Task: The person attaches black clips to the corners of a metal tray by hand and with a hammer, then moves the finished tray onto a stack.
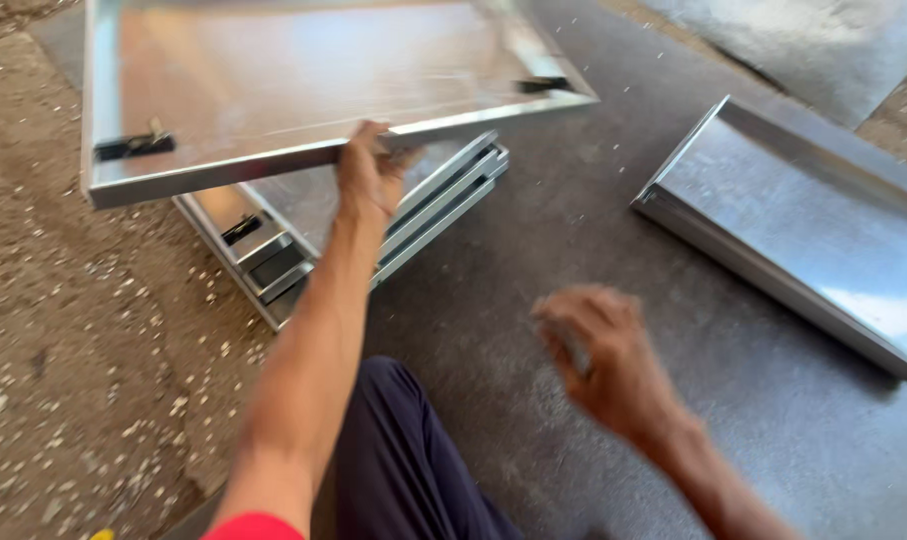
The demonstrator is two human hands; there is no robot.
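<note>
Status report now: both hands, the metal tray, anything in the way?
Left hand grips near rim of lifted metal tray. Right hand free, blurred, above grey sheet. Tray stack beneath; another tray at right.

Right hand [608, 365] was motion-blurred; whether it held anything, couldn't tell. Lifted metal tray [303, 90] ran off the top edge and hid part of the tray stack [443, 195]. Right-side tray [803, 225] was cut off.

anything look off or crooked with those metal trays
The top metal tray, gripped at its front rim by the left hand, sits tilted and skewed over the stack of trays beneath, not nested. The right hand is blurred. Another tray lies apart on the right.
</note>
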